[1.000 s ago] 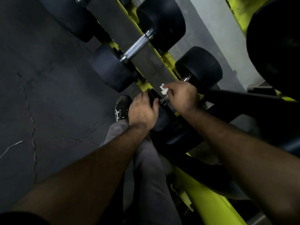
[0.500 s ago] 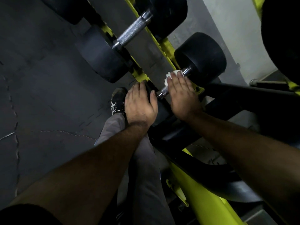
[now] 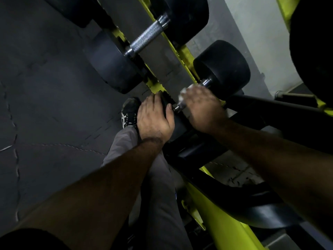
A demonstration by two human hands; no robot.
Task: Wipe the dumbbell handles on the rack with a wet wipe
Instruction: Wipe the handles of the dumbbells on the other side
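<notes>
A: What takes up the most room?

B: The dark rubber floor point(image 3: 45, 109), then the yellow-green rack point(image 3: 182, 56) running up the middle and down to the lower right. Two black dumbbells lie across it.

A: Which one are the hands on?

B: The nearer dumbbell point(image 3: 222, 69). Its far head sits just beyond the fingertips of the right hand point(image 3: 201, 107). Its near head lies under the left hand point(image 3: 155, 120), whose fingers are spread fairly straight over the rubber with the thumb point(image 3: 169, 110) laid along the inner edge, pressing rather than gripping.

A: And the right hand?

B: It lies over the nearer dumbbell's handle point(image 3: 178, 107), fingers bent down across the bar with the wet wipe point(image 3: 184, 91) beneath them. A white bit of the wipe shows at the fingertips, on the side toward the far head. The hand is blurred, so how tightly the fingers wrap the bar I cannot tell. A short bit of bare metal shows between the right hand's heel and the left thumb.

A: The other dumbbell?

B: The second dumbbell point(image 3: 111, 65) rests well beyond both sets of fingertips, its knurled handle point(image 3: 147, 37) bare and untouched.

A: Anything smaller?

B: A grey trouser leg point(image 3: 126, 147) below the left wrist, ending in a dark laced shoe point(image 3: 128, 112) just left of the left hand's knuckles.
</notes>
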